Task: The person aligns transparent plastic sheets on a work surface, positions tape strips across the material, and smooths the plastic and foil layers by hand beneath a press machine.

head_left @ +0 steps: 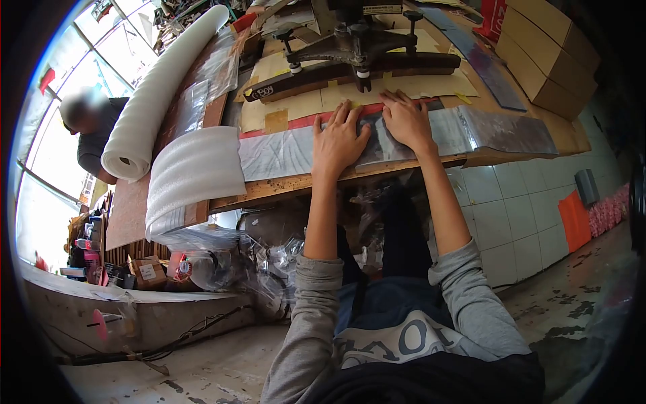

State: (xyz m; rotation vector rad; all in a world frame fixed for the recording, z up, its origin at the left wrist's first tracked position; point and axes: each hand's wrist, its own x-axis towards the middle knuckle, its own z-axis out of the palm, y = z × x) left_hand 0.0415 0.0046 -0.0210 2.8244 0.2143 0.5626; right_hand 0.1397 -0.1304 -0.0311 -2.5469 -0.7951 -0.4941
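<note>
My left hand [338,140] lies palm down near the front edge of the workbench [269,192], fingers stretched forward. To its right, my right hand [408,122] rests the same way, its fingers spread. Under and between them runs a clear plastic sheet [272,153], wrinkled on the left. A red strip [301,122] shows along its far side, partly hidden by my hands. The fingertips reach onto a tan board [254,118] with bits of yellow tape. Just beyond them stands a dark metal press head with a long bar [431,64]. Neither hand visibly grips anything.
White foam sheet [195,168] drapes over the bench's left end. Behind it leans a large foam roll [165,91], with another person [101,135] beside it. Cardboard boxes [548,60] stand at the back right. Crumpled plastic [269,259] lies under the bench.
</note>
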